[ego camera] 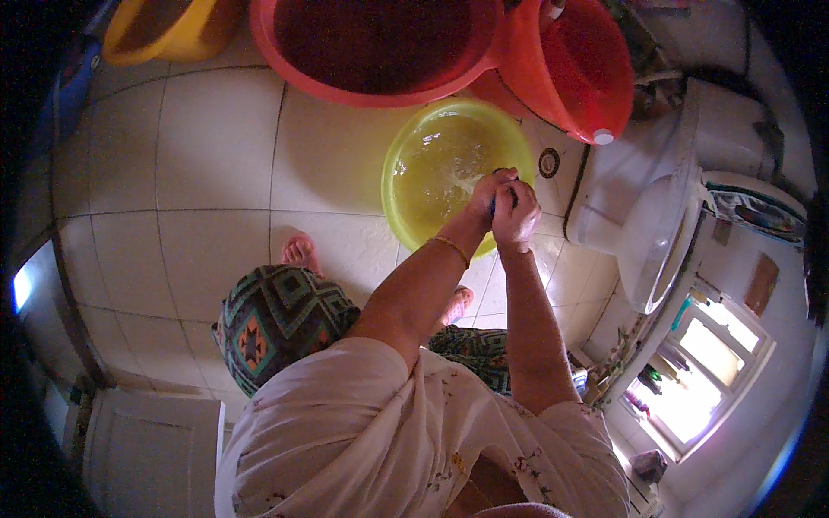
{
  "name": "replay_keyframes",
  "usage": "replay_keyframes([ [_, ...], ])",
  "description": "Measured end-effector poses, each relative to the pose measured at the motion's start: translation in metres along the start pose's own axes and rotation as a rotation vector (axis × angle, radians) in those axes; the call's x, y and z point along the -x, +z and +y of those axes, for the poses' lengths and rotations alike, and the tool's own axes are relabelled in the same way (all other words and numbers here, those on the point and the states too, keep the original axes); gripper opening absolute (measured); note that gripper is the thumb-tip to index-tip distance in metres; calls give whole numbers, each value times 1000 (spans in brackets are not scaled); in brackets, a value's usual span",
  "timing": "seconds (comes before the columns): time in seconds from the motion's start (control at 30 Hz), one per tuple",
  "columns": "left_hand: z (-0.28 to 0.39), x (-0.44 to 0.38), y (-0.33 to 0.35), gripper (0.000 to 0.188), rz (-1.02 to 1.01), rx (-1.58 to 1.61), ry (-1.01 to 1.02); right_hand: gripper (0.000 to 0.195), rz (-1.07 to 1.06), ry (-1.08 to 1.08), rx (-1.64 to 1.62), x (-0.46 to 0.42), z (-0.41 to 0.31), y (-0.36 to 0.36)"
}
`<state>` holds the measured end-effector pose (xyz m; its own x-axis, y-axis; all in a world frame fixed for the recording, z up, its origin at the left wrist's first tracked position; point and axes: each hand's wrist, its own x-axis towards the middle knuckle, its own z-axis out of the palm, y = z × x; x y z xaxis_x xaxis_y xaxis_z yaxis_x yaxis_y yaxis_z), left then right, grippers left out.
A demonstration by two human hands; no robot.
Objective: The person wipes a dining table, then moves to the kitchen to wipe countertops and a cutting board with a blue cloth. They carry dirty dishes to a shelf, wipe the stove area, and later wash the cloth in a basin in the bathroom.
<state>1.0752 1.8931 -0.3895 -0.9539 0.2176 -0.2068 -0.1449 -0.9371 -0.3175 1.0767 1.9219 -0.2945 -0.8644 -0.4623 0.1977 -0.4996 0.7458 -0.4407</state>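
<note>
Both my hands are together over the right part of a round yellow-green plastic basin [393, 217] that holds water. My left hand [491, 197], with a thin bracelet at the wrist, presses against my right hand [516, 217]. Between them they grip a small dark thing [504, 194], perhaps cloth; most of it is hidden by the fingers. Water runs down beside the hands, and the surface below is rippled and splashed. Which arm belongs to which side is read from the shoulders: the left one crosses from the left.
A large red tub [363, 98] with dark contents stands beyond the basin, beside a tilted red bucket [583, 78]. Yellow containers [194, 39] are at the top left. A floor drain [549, 162] and a white toilet [647, 239] are on the right. My bare feet are on the tiles.
</note>
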Motion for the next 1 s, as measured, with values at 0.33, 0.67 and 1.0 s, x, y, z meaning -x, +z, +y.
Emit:
replay_keyframes([
  [0.33, 25, 6, 34, 50, 841, -1513, 320, 20, 87, 426, -585, 3, 34, 4],
  [0.67, 53, 17, 60, 57, 463, -1865, 179, 42, -299, 539, -659, 39, 90, 38],
  [1.0, 35, 4, 98, 47, -40, -2094, 421, 15, 177, 648, -962, -14, 73, -36],
])
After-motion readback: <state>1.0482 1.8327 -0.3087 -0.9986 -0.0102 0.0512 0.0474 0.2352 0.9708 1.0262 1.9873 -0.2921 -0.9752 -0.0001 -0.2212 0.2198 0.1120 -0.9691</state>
